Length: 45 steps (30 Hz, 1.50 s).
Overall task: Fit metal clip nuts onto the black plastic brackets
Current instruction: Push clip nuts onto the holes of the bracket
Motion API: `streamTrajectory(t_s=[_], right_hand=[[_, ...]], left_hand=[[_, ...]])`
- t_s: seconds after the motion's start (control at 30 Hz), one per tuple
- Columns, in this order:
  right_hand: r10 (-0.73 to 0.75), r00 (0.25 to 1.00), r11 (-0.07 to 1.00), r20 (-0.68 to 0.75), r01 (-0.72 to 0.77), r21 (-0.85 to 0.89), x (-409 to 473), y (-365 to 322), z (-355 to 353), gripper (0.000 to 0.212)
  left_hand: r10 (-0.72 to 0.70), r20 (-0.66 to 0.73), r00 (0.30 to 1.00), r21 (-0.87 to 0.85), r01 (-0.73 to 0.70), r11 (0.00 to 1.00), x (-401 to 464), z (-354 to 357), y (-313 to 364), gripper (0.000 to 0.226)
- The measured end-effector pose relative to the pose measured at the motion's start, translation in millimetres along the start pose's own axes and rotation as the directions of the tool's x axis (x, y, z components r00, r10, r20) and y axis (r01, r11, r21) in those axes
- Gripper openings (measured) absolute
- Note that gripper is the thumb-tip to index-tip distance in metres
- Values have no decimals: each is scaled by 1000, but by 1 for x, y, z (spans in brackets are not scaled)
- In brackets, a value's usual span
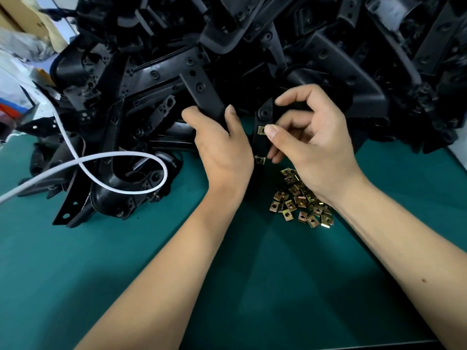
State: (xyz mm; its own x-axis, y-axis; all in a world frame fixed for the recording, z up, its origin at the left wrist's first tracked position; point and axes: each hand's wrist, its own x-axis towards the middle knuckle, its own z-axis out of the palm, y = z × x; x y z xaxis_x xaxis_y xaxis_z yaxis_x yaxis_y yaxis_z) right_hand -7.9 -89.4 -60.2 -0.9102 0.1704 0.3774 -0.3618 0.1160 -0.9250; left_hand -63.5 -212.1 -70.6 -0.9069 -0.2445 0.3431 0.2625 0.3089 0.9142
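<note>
**Bracket in hand, clip nut at upper tab**

Black plastic bracket (262, 145): held between both hands, long axis running away from the person. Left hand (222, 145) grips its left arm; right hand (310, 147) pinches a clip nut (261, 130) at the edge, thumb pressing. Second nut (260, 160) fitted below. Loose nuts (300, 200) under right wrist, on green worktop (126, 248); bracket heap (252, 46) behind.

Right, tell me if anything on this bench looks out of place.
One thing: a white cable loops across the bracket pile at left, lying on parts to be picked. Otherwise the loose clip nuts sit heaped together on the green mat, none scattered.
</note>
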Motion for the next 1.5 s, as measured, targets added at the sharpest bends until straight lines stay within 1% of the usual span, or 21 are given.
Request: streamTrajectory(t_s=[0.13,0.23,0.33,0.43,0.53,0.57,0.63,0.73,0.83,0.9,0.97,1.03,1.1,1.13,1.2,1.23,1.27,1.3,1.37,1.43,1.5], right_hand=[[90,996,996,-30,-90,10,3,2,1,26],[152,982,988,-110,-154,-14,1,2,7,22],[184,964,978,-192,-199,-58,-4,-4,11,32],[34,952,963,-305,-112,-244,-9,-23,-1,41],[-147,886,944,-439,-7,-331,-13,-52,-33,39],[-201,863,931,-464,21,-365,-15,-62,-46,38],[-287,816,900,-503,49,-433,-24,-83,-79,34],[-368,710,851,-601,-3,-524,-46,-102,-134,37],[-376,574,861,-728,-74,-503,-91,-109,-195,32],[-376,417,882,-827,-113,-458,-138,-109,-238,26],[-342,247,917,-907,-122,-379,-192,-106,-276,19],[-239,115,957,-964,-139,-254,-246,-93,-304,11],[-62,21,974,-998,-217,-65,-300,-70,-324,6],[34,-20,961,-999,-274,38,-325,-53,-331,4],[221,-134,895,-966,-366,255,-367,-13,-339,10],[308,-191,850,-932,-385,360,-384,7,-339,12],[394,-233,800,-889,-390,457,-400,27,-337,10],[465,-260,744,-846,-404,533,-412,46,-333,9],[550,-293,631,-782,-466,620,-433,78,-325,13],[596,-302,545,-744,-528,651,-446,101,-314,14],[627,-282,501,-726,-568,654,-450,115,-307,13]], left_hand=[[44,-43,998,32,-42,999,2,0,4,27],[106,-96,990,36,-103,994,2,-1,7,27],[183,-131,974,11,-184,983,-1,-4,15,27],[352,-133,926,-14,-357,934,-10,3,36,27],[538,-110,836,-54,-545,837,-27,21,73,39],[576,-98,812,-67,-582,810,-33,30,86,45],[595,-81,799,-131,-601,789,-53,53,113,52],[598,-2,801,-270,-577,771,-92,88,155,54],[626,196,755,-368,-535,761,-151,118,193,54],[643,302,704,-401,-517,756,-202,137,213,47],[646,466,605,-486,-435,758,-262,153,223,39],[562,687,459,-528,-216,821,-322,166,216,32],[363,890,277,-376,-3,926,-377,180,192,31],[239,958,161,-249,47,967,-401,186,174,32],[-14,999,-50,18,89,996,-436,195,132,38],[-138,983,-118,148,89,985,-448,198,110,41],[-251,955,-158,265,75,961,-458,200,88,43],[-339,926,-166,352,58,934,-464,201,67,40],[-436,894,-100,433,-54,900,-471,199,33,21],[-452,892,-4,441,-213,872,-470,195,13,18],[-429,903,13,417,-259,871,-465,194,10,10]])
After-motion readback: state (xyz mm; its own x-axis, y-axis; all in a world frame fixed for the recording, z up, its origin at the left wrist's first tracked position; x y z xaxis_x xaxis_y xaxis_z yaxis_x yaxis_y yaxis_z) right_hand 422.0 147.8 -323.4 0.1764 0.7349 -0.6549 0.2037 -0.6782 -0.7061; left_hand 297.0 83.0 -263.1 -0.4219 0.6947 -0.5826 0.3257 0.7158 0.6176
